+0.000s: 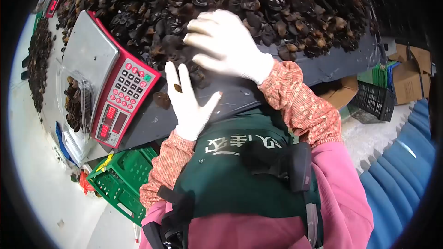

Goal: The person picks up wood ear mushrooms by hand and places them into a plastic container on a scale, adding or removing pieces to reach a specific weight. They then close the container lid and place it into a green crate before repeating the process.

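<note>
My left hand [191, 103], in a white glove, is over the table's near edge beside the red scale, its fingers spread. A small brown piece [177, 88] clings to one of its fingers. My right hand [224, 44], also gloved in white and slightly blurred, is above the near side of a large heap of dark, wet, curled fungus-like pieces [170, 18]; its fingers are apart with nothing seen in them. Another brown piece [161, 100] lies on the dark table cover [318, 67] to the left of my left hand.
A red scale [124, 83] with a metal plate stands at left, by a clear plastic box [85, 106] holding dark pieces. Below it is a green crate [122, 184]. At right are a black crate [374, 100], cardboard boxes [406, 83] and blue corrugated material [401, 170].
</note>
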Tool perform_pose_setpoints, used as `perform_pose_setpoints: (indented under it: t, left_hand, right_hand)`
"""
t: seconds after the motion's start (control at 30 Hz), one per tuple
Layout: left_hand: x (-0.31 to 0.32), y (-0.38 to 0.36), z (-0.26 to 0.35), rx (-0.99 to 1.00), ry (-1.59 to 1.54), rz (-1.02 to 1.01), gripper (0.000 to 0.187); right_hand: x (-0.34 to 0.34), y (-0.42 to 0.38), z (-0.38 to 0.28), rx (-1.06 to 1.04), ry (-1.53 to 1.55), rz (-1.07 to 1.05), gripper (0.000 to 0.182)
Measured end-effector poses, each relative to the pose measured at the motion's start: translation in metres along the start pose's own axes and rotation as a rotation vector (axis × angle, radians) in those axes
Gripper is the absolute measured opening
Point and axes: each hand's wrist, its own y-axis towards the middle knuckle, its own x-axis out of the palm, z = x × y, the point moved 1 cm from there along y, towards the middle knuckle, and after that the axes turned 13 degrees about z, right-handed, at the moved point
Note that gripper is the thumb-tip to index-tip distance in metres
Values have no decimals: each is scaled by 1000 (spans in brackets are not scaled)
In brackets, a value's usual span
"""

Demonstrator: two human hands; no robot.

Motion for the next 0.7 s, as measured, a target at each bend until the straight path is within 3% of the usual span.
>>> perform_pose_setpoints:
  t: [0.2, 0.3, 0.4, 0.47, 0.5, 0.6, 0.67, 0.7]
  left_hand:
    - [-1, 1, 3, -16, -12, 27, 115]
    - [-1, 1, 1, -20, -41, 51, 111]
    - [-2, 1, 3, -33, -88, 54, 108]
    - [-4, 2, 4, -15, -74, 54, 107]
    - [-4, 1, 4, -11, -79, 54, 106]
    - [-7, -3, -1, 39, -113, 102, 84]
    - [-15, -3, 0, 168, -129, 162, 45]
    - [-13, -5, -3, 188, -168, 181, 41]
  right_hand:
    - [-56, -13, 17, -250, -169, -127, 18]
    - [-90, -7, 47, -67, -322, 4, 19]
    - [-130, 3, 50, -79, -468, 105, 38]
    - [-150, -2, 56, 202, -211, 227, 38]
    - [-158, -7, 50, 570, 153, 352, 36]
    - [-185, -42, 31, 699, -18, 497, 20]
    - [-184, -75, 20, 616, -134, 524, 19]
    - [-180, -85, 2, 790, -102, 520, 20]
